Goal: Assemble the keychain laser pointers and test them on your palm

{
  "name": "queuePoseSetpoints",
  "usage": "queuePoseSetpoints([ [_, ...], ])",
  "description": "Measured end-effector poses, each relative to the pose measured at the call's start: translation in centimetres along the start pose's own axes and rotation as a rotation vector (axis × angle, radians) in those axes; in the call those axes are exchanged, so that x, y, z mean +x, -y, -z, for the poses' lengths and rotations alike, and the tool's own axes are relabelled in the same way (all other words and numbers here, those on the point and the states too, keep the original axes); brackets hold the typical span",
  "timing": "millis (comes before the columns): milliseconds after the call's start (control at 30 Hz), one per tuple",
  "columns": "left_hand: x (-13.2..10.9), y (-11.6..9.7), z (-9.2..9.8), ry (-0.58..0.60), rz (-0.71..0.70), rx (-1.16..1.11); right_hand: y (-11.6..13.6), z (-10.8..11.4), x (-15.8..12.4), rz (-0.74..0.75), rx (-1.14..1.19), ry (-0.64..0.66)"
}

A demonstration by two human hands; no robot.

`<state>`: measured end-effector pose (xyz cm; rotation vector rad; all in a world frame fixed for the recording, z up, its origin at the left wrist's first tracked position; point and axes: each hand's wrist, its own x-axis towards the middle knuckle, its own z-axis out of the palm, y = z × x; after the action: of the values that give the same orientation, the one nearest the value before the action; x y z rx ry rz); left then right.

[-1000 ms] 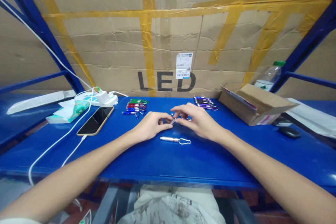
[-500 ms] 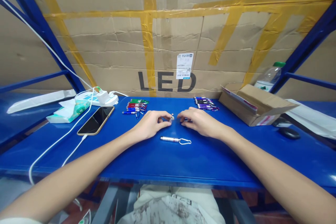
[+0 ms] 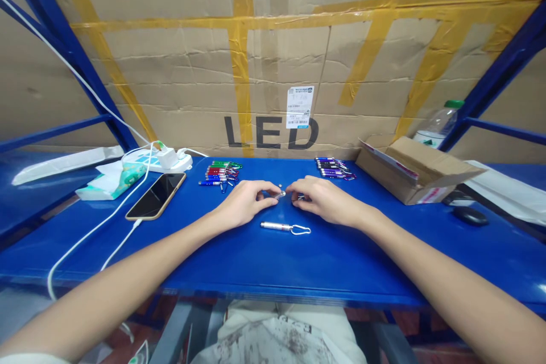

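Note:
My left hand (image 3: 245,202) and my right hand (image 3: 325,200) meet at the middle of the blue table (image 3: 273,261). Both are closed in a pinch on a small silver keychain flashlight (image 3: 279,195) held between them; its far end is hidden under my right fingers. Another silver keychain flashlight (image 3: 285,228) with a clip lies on the table just in front of my hands. A row of coloured keychain flashlights (image 3: 219,173) lies to the back left, and a purple batch (image 3: 334,168) to the back right.
A phone (image 3: 156,195) on a white cable lies at the left, beside a tissue pack (image 3: 111,180) and a power strip (image 3: 156,160). An open cardboard box (image 3: 412,173), a bottle (image 3: 437,123) and a black mouse (image 3: 470,215) are at the right. A cardboard wall rises behind.
My right hand lowered from above the flashlight, drew slightly apart from the left, then came back in to meet it at the small flashlight.

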<state>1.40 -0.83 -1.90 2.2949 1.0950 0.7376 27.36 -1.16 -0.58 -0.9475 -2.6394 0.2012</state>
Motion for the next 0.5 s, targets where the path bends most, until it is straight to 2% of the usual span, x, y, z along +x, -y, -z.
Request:
queuePoseSetpoints([
  [233,0.0,0.1,0.1,0.007,0.063,0.055,0.4,0.1,-0.2,0.016,0.066,-0.211],
  [500,0.0,0.1,0.1,0.023,0.061,-0.019,1.0,0.5,-0.1,0.103,0.071,-0.168],
])
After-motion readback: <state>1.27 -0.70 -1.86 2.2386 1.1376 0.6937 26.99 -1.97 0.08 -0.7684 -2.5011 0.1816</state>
